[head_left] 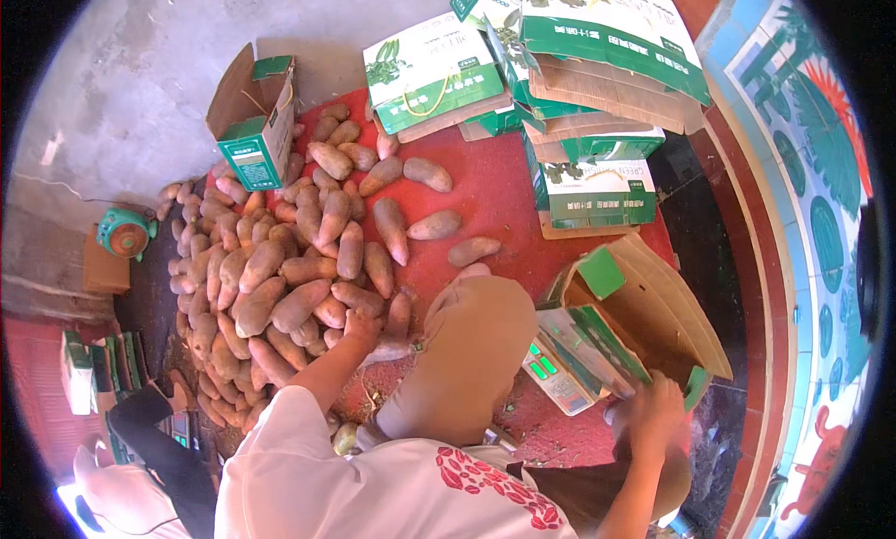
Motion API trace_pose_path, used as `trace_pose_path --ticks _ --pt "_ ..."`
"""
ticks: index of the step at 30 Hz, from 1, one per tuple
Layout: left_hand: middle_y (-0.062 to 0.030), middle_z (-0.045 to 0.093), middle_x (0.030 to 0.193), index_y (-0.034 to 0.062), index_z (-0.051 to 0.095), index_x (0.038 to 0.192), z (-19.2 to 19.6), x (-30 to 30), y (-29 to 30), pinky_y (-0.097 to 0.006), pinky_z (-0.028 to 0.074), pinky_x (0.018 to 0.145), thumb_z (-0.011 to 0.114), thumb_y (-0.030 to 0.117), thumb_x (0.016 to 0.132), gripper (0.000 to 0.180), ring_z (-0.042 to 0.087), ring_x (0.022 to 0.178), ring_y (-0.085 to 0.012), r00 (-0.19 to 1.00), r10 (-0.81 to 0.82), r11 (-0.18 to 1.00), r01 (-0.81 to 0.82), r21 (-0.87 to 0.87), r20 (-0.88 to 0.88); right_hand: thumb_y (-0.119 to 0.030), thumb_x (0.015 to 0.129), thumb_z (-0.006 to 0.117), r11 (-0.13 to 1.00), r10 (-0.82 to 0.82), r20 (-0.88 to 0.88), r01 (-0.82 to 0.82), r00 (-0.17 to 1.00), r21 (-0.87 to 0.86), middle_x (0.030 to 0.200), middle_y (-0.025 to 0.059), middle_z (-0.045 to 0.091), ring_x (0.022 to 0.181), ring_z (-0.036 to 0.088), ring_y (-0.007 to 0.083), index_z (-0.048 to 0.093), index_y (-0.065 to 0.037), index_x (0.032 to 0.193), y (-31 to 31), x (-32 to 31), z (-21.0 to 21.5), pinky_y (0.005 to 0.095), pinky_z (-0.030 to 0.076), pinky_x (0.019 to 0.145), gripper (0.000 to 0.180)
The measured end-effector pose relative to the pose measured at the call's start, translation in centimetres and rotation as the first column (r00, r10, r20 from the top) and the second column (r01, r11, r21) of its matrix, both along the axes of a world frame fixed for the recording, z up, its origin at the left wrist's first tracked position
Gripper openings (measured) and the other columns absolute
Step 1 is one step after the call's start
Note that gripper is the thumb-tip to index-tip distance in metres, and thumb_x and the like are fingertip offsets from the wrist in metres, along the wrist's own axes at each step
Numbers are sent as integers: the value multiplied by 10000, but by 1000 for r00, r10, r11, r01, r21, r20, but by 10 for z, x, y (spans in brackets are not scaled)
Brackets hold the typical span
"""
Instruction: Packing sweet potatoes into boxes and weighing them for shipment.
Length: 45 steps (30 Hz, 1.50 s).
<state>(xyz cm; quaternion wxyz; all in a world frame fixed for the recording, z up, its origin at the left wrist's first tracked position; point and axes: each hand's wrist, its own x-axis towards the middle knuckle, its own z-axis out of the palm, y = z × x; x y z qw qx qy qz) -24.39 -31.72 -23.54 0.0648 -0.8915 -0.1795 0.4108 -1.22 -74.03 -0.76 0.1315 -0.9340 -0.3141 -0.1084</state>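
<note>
A large heap of reddish-brown, elongated roots that look like sweet potatoes [266, 264] lies on a red cloth to the left. My left hand [362, 326] is at the heap's near right side, its fingers curled against one sweet potato [358, 299]; the fingertips are partly hidden. To the right, an open cardboard carton [644, 296] with green and white sides stands tilted against or on a weighing scale [558, 371] with lit green displays. My right hand [653, 416] is at the carton's near edge, its fingers bent over that edge and slightly blurred.
Stacked green-and-white cartons [597, 175] stand at the back right, beside another carton [434, 72]. An open carton [257, 119] rests behind the heap. A small green fan-like device [126, 233] sits at far left. Another person [140, 474] works at lower left. My knee [471, 352] rises between heap and scale.
</note>
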Motion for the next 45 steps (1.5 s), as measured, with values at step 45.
trace_pose_path --ticks 45 --pt "-139 513 1142 14 440 1206 138 239 217 -442 454 926 519 124 876 357 526 1044 -299 -595 751 172 594 -786 -286 -211 691 642 998 -8 -172 -2 985 -62 750 169 507 681 488 368 532 -4 906 0 30 -8 437 392 613 318"
